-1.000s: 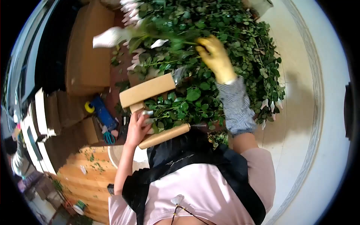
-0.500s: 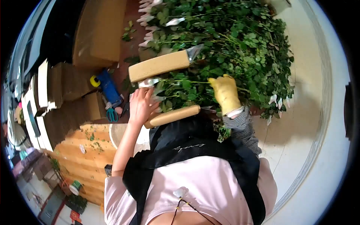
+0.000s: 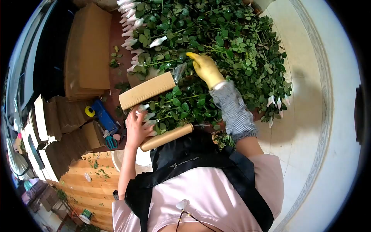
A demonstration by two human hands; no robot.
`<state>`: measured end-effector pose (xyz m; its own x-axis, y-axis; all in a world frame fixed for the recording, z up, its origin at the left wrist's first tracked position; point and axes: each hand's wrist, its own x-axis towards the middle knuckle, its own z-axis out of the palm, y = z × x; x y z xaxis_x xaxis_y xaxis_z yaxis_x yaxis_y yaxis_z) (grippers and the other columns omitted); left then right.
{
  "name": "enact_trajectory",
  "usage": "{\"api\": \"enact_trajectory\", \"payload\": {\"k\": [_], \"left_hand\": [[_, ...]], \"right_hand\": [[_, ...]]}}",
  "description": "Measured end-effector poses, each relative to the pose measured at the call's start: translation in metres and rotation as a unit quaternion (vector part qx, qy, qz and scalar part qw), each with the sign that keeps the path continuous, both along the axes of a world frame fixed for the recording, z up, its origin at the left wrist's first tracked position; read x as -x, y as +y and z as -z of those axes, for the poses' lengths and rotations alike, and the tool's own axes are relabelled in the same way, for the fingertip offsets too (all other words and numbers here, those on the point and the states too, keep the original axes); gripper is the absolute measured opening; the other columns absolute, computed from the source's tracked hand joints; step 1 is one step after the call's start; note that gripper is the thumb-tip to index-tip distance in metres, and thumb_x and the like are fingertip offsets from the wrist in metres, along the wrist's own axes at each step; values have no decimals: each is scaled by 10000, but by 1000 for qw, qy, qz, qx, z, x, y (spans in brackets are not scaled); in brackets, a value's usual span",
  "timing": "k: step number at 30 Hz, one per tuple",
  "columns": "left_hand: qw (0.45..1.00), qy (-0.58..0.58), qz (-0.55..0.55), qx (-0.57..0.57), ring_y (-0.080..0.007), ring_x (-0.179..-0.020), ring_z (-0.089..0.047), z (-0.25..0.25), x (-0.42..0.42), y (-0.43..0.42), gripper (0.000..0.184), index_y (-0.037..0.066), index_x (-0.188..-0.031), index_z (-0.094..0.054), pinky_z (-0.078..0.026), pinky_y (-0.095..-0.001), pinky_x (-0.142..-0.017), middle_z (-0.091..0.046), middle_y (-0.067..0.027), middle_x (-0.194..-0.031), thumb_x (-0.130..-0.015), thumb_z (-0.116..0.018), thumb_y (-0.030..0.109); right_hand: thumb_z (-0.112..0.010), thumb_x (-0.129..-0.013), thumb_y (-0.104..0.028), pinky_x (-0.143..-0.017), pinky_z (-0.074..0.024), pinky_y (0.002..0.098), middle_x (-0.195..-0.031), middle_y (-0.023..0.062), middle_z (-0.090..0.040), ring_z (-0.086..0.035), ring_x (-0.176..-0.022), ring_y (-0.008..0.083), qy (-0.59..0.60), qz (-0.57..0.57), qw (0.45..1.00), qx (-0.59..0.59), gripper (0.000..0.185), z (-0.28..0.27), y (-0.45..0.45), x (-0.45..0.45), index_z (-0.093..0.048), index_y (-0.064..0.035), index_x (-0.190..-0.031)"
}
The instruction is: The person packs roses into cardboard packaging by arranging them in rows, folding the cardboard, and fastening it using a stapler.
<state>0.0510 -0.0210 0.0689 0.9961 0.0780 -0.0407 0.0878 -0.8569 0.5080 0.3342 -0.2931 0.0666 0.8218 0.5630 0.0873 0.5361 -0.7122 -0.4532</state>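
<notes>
Bare and bent at the fingers, my left hand point(image 3: 136, 128) grips a few rose heads point(image 3: 148, 116) in white sleeves. Their leafy stems point(image 3: 189, 102) run right between two raised sides of a cardboard wrap, the far flap point(image 3: 147, 90) and the near rolled edge point(image 3: 167, 137). My right hand point(image 3: 205, 69), in a yellow glove and grey striped sleeve, is above the large heap of rose stems point(image 3: 232, 50). Its fingers are stretched out to the left, with nothing visible in them. Just beyond them lies one white-sleeved rose point(image 3: 158, 41) on the leaves.
Many white-sleeved rose heads point(image 3: 129, 29) line the heap's left edge. Flat cardboard sheets point(image 3: 88, 54) stand at the far left, with more cardboard stacks point(image 3: 63, 120) nearer. Teal-handled scissors point(image 3: 111, 142), a blue tool point(image 3: 104, 116) and yellow tape point(image 3: 89, 111) lie beside them.
My right hand has moved away from the stems in the wrap, up and left over the heap. My left hand stays at the rose heads. The view has shifted slightly.
</notes>
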Motion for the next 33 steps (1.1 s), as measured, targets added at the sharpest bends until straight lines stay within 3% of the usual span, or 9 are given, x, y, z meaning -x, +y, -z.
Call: {"api": "enact_trajectory", "payload": {"k": [3,5,11,13,15,19,23,30,33], "left_hand": [[1000,-19,-10,8,-388,-1274,-465,1,3,-1,627,106,-1224,-618,-396,-500,-1047,-451,-160,-1415,-657,-866,210],[999,-33,-19,29,-388,-1274,-465,2,4,-1,622,108,-1215,-621,-398,-501,-1050,-450,-162,-1414,-655,-868,219],[999,-25,-37,17,-388,-1317,-413,10,5,-4,591,102,-1194,-630,-336,-518,-1096,-429,-156,-1444,-677,-851,285],[999,-21,-38,16,-389,-1316,-412,10,5,-4,598,105,-1195,-631,-338,-515,-1089,-432,-156,-1433,-674,-851,300],[999,-26,-37,11,-392,-1312,-416,9,4,-3,596,108,-1188,-634,-344,-514,-1085,-435,-159,-1427,-670,-853,306],[998,-34,-38,28,-416,-1340,-393,15,7,-2,617,130,-1229,-616,-359,-521,-1079,-411,-165,-1450,-680,-862,265],[995,-58,-59,59,-433,-1348,-381,15,7,-4,646,134,-1258,-606,-358,-533,-1070,-404,-226,-1441,-682,-858,284],[997,-60,-38,13,-352,-1172,-527,25,11,2,636,130,-1240,-636,-366,-512,-1062,-565,-174,-1192,-711,-815,434],[998,-48,-36,17,-327,-1108,-560,28,9,2,569,118,-1174,-668,-356,-509,-1078,-596,-151,-1076,-717,-815,422]], "right_hand": [[-554,-886,-83,-864,-515,422,-936,97,-717,-676,-915,291,-272,8,958,86,286,66,30,-33,-680,-113,-1142],[-646,-830,-150,-852,-495,458,-863,103,-700,-661,-877,319,-124,3,973,193,284,70,36,-52,-667,-97,-1108],[-753,-833,-215,-834,-519,441,-836,143,-678,-653,-860,335,-182,38,978,92,419,-8,26,-75,-650,-74,-1214],[-645,-943,-337,-956,-521,404,-1192,188,-665,-660,-1052,335,-1,-14,997,73,405,12,-16,-98,-622,-73,-1249],[-623,-966,-341,-1004,-496,403,-1319,183,-615,-612,-1184,307,131,175,976,14,429,-60,-21,-80,-603,-80,-1306],[-609,-994,-231,-1042,-472,366,-1323,160,-619,-617,-1172,267,-66,118,991,10,385,-140,-88,-80,-584,-75,-1346],[-629,-979,-146,-951,-502,298,-1256,136,-658,-620,-1119,212,81,91,984,-127,347,-201,-84,-1,-607,-56,-1314],[-714,-693,112,-1169,-369,436,-1192,74,-693,-525,-1309,328,99,-131,986,42,536,-134,-46,105,-708,-192,-1134],[-743,-675,82,-1019,-466,463,-933,94,-702,-649,-954,314,7,-55,998,-9,458,-38,-51,129,-710,-141,-1075]]}}
